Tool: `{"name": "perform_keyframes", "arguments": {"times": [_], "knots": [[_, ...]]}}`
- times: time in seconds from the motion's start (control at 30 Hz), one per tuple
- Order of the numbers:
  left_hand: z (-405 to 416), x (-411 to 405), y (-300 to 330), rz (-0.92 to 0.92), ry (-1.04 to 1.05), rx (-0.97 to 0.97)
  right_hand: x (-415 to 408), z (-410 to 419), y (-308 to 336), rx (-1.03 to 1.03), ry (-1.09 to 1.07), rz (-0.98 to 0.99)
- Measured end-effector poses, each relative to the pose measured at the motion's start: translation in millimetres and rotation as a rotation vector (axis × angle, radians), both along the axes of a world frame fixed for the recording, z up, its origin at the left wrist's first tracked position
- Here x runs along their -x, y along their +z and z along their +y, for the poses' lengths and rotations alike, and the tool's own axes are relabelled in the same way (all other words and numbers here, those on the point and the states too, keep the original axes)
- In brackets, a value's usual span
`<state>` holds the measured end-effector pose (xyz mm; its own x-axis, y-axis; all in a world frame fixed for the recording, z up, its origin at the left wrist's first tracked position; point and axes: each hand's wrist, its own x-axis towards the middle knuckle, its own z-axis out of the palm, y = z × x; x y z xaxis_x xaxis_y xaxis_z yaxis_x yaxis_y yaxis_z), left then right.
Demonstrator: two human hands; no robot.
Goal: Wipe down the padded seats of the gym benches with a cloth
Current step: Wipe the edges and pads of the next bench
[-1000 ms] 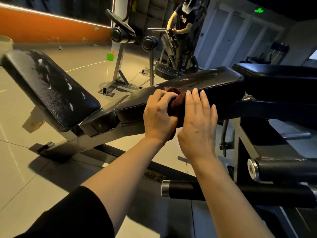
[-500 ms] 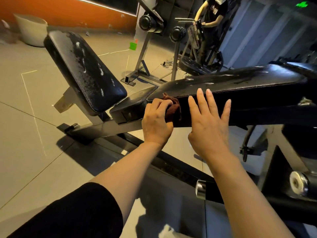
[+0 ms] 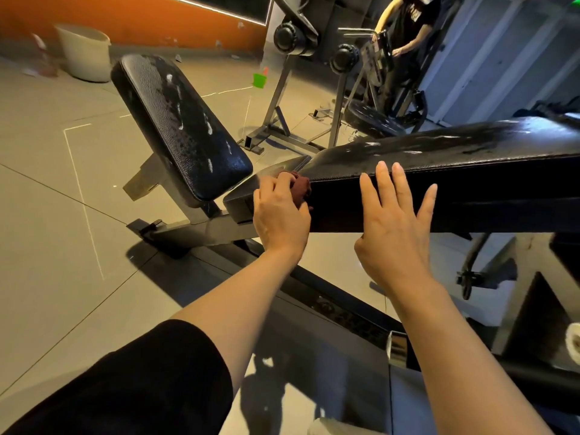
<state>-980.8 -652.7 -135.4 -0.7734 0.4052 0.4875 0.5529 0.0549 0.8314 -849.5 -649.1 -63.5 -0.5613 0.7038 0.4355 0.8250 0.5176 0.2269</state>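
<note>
The tiled floor (image 3: 62, 189) fills the left of the view, with an orange wall (image 3: 131, 17) behind it. Across the right runs the long black padded seat (image 3: 439, 152) of a gym bench, its top streaked with wet smears. To its left, tilted up, stands the second black pad (image 3: 182, 127), also marked with pale wet patches, on a grey steel frame (image 3: 201, 230). Further back stands a metal rack (image 3: 282, 98) with two round black rollers, and beyond it another person (image 3: 408, 20) leans over a machine. A pale bucket (image 3: 84, 51) sits near the wall, and a small green object (image 3: 259, 80) lies on the floor; what it is cannot be made out.

The right hand (image 3: 395, 221) rests flat against the near side edge of the long seat, fingers (image 3: 381, 180) straight and spread, holding nothing. The left hand (image 3: 279, 215) has its fingers curled round a bunched dark red cloth (image 3: 301, 189), pressing it against the seat's left end, at the corner where the side meets the top.
</note>
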Motion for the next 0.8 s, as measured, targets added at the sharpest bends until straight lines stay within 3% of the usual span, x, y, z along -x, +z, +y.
{"name": "perform_keyframes", "arguments": {"times": [0.17,0.33,0.8], "knots": [[5.2,-18.1,7.0,0.04,-0.093,-0.07,-1.0,-1.8,-0.5,0.014,0.001,-0.005],[9.9,-25.5,9.6,0.215,-0.199,-0.135,-4.7,-0.6,1.6,0.006,0.02,0.035],[21.8,-60.7,20.2,0.053,-0.113,-0.279,-39.0,5.5,13.4,-0.097,-0.05,0.12]]}}
